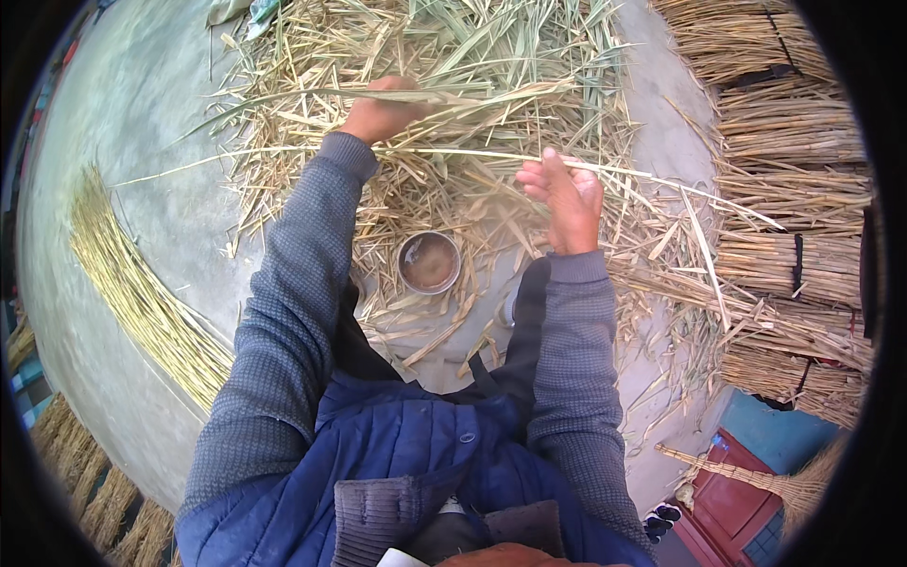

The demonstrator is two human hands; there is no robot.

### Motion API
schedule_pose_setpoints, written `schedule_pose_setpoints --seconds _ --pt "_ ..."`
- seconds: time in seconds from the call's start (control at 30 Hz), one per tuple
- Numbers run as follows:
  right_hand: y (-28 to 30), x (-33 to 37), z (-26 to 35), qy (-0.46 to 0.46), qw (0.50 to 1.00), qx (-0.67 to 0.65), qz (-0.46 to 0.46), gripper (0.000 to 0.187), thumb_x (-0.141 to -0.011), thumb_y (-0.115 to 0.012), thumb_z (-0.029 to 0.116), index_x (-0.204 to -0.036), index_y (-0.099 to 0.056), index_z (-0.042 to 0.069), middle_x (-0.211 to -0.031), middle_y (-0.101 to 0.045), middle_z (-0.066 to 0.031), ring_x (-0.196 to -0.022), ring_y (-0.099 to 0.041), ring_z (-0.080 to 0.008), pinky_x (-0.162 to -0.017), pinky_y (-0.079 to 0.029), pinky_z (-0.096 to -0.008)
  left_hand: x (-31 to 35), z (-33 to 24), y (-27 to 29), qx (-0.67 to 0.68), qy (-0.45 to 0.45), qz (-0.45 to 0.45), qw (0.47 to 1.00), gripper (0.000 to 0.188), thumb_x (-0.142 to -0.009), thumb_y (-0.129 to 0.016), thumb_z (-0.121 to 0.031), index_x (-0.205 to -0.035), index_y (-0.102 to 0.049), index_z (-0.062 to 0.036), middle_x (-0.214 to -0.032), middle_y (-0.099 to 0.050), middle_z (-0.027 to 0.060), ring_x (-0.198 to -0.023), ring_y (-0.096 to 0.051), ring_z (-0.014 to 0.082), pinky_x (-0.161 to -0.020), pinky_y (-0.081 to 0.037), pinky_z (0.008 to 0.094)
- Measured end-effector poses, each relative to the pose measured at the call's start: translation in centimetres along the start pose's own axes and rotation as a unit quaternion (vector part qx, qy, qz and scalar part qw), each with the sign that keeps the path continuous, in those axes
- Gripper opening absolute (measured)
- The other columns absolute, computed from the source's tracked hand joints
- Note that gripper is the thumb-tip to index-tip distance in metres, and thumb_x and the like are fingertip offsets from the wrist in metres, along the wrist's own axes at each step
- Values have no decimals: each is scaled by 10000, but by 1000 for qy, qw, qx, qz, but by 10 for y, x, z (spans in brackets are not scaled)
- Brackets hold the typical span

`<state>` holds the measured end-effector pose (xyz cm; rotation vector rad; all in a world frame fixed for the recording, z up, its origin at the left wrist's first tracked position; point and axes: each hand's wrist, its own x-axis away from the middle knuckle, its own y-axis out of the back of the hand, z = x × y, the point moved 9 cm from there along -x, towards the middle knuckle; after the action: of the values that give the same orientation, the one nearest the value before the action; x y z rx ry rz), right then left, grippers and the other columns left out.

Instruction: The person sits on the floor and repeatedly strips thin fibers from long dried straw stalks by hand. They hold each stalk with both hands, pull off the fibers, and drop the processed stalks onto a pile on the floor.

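Note:
A long thin reed stalk [453,151] stretches from left to right in front of me. The thumb and fingers of my right hand [569,200] pinch it, and its thicker end runs on past that hand to the right. A little farther off, my left hand [383,113] is closed around long dry leaf blades [472,101], its fingertips partly hidden. Below both hands spreads a large heap of pale and greenish stripped leaves [416,42]. Between my feet stands a small round metal bowl [456,276] with a brownish inside; what it holds is unclear.
A sheaf of cleaned yellow-green stalks [142,293] lies on the concrete floor [132,123] at the left. Tied bundles of dry stalks [784,132] are stacked along the right. At the lower right are a broom [756,480] and a dark red panel [732,515].

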<state>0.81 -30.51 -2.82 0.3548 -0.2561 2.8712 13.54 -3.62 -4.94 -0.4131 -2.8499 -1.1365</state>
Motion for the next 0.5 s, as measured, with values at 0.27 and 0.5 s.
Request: schedule_pose_setpoints --seconds 0.27,0.5 --pt "1 -3 5 -6 1000 -23 -21 363 -970 -668 261 -1032 -583 -86 -896 -698 -199 -763 -727 -217 -634 -584 -251 14 16 -3 -45 42 98 993 281 -847 -768 -343 -954 -732 -86 -809 -712 67 -781 -681 170 -691 -500 338" --pt "21 -11 5 -14 992 -109 -69 328 -961 -683 215 -1054 -537 -63 -904 -686 -186 -784 -726 -228 -651 -599 -262 35 -31 -28 215 -12 255 943 248 -887 -767 -245 -962 -713 -14 -833 -728 43 -775 -686 108 -712 -544 244"
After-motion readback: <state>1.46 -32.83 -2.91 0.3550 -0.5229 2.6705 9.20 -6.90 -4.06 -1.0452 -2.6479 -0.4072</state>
